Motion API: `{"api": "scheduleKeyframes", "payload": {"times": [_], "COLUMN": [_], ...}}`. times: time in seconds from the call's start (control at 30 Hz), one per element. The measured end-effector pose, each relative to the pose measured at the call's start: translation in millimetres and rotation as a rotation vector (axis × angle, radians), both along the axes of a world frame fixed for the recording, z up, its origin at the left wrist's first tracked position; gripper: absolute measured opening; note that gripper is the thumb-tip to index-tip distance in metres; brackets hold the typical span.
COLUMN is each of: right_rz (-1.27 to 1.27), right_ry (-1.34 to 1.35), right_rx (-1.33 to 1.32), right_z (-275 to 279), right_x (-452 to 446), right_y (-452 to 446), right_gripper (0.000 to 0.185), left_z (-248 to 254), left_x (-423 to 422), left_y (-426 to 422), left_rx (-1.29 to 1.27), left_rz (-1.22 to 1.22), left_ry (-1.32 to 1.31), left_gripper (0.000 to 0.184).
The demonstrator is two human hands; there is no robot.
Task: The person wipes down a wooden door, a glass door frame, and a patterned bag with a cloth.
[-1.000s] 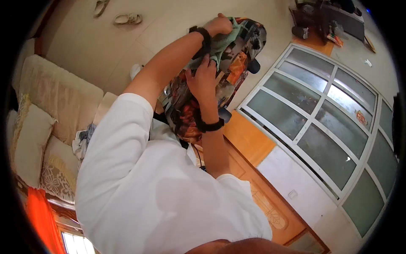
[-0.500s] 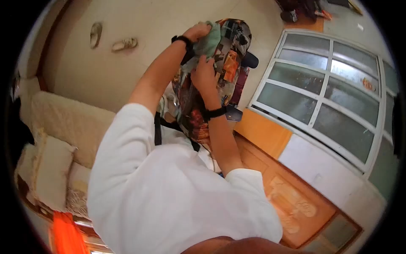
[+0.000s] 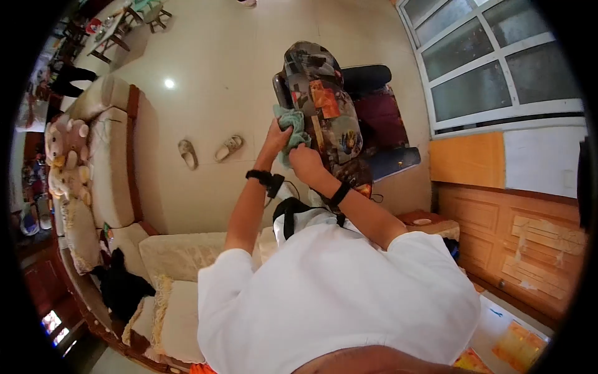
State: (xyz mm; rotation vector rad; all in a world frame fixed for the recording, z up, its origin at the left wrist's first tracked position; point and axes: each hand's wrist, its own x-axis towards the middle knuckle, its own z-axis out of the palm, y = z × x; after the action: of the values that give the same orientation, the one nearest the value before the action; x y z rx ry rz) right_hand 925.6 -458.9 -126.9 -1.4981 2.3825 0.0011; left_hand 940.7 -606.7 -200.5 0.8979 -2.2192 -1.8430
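From left to right we have two slippers on the floor, our left hand gripping a bunched green cloth, our right hand pinching its lower part, the patterned cushion whose left edge the cloth overlaps, and white-framed glass panels.

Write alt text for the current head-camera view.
The left hand and right hand grip a bunched green cloth at the left edge of a long padded seat with a patchwork pattern. Two slippers lie on the pale floor to the left, beyond them a cream sofa; white-framed glass panels stand at upper right.
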Motion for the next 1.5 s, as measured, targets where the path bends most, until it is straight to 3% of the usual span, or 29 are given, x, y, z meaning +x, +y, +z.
{"api": "scheduleKeyframes", "payload": {"times": [0.13, 0.33, 0.4, 0.47, 0.67, 0.73, 0.8, 0.9, 0.97, 1.1, 1.23, 1.33, 1.4, 1.43, 1.47, 1.5], "right_rz": [0.063, 0.24, 0.213, 0.195, 0.425, 0.468, 0.463, 0.511, 0.501, 0.441, 0.435, 0.446, 0.424, 0.438, 0.419, 0.396], "right_ry": [0.043, 0.033, 0.089, 0.14, 0.142, 0.163, 0.095, 0.047, 0.049, -0.021, -0.031, 0.023, 0.001, -0.003, 0.0, 0.003], "right_rx": [-0.108, -0.241, -0.26, -0.266, -0.25, -0.406, -0.432, -0.381, -0.388, -0.447, -0.495, -0.448, -0.45, -0.438, -0.425, -0.413], "right_z": [-8, -16, -30, -43, -42, -44, -25, -12, -15, -3, -9, -11, -8, -7, -6, -5], "right_x": [13, 31, 42, 51, 32, 22, 11, 1, -2, -5, -7, -4, -2, 0, 1, 2], "right_y": [41, 110, 123, 137, 163, 173, 180, 186, 187, 192, 193, 192, 189, 188, 186, 185], "right_gripper": [0.01, 0.006, 0.005, 0.005, 0.011, 0.011, 0.014, 0.031, 0.033, 0.033, 0.031, 0.028, 0.026, 0.026, 0.025, 0.023], "left_z": [29, 26, 34, 26, 4, -7, -20, -26, -25, -25, -31, -10, -3, -22, -24, -23], "left_x": [25, 64, 75, 88, 109, 120, 128, 136, 143, 155, 167, 167, 161, 157, 149, 137], "left_y": [38, 98, 124, 142, 163, 156, 155, 161, 162, 158, 144, 143, 149, 153, 160, 167], "left_rx": [0.214, 0.268, 0.246, 0.258, 0.612, 1.007, 0.975, 1.011, 1.122, 1.156, 1.009, 0.984, 0.822, 0.704, 0.716, 0.618], "left_rz": [0.059, 0.17, 0.21, 0.217, 0.424, 0.41, 0.389, 0.594, 0.68, 0.79, 0.759, 0.792, 0.616, 0.478, 0.49, 0.399], "left_ry": [-0.109, -0.031, -0.115, -0.004, 0.191, 0.281, 0.315, 0.251, 0.419, 0.363, 0.216, 0.219, 0.14, 0.239, 0.243, 0.12], "left_gripper": [0.055, 0.053, 0.051, 0.047, 0.038, 0.033, 0.037, 0.048, 0.053, 0.055, 0.054, 0.049, 0.043, 0.043, 0.043, 0.046]}}
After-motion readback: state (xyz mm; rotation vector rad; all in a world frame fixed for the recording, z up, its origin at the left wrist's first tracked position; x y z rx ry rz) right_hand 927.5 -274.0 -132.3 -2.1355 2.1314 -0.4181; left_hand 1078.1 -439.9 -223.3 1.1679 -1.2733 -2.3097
